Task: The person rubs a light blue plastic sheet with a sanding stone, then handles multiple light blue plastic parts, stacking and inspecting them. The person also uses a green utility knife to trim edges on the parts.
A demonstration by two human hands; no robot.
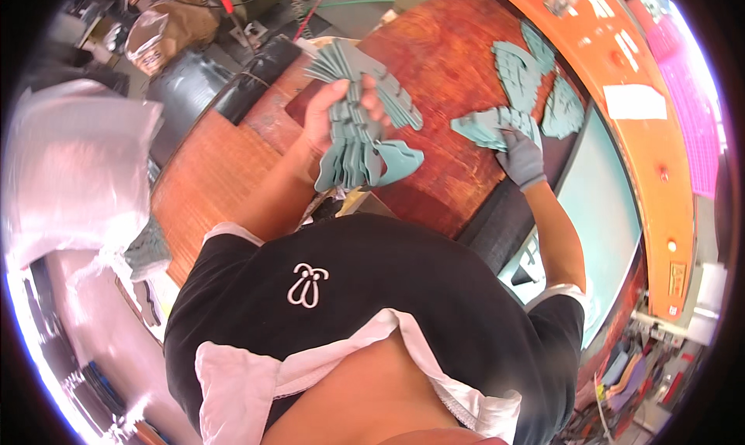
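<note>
My bare left hand (pixel 330 111) grips a fanned bundle of teal cut sheet pieces (pixel 353 146), held up over the reddish-brown table. The pieces are thin and flat, with notched, curved edges, and their ends spread out above and below my fingers. My right hand (pixel 521 159), in a grey glove, is closed over the edge of another teal stack (pixel 485 127) lying on the table. Its fingertips are partly hidden by the pieces. Just beyond that hand lie more teal stacks, one long (pixel 518 72) and one at the right (pixel 563 110).
An orange machine beam (pixel 652 173) curves along the right, beside a pale green panel (pixel 601 204). The wooden tabletop (pixel 225 181) extends left. Clear plastic-wrapped goods (pixel 77 166) stand at far left, with a black wrapped roll (pixel 190 88) and a brown bag (pixel 167 38) behind.
</note>
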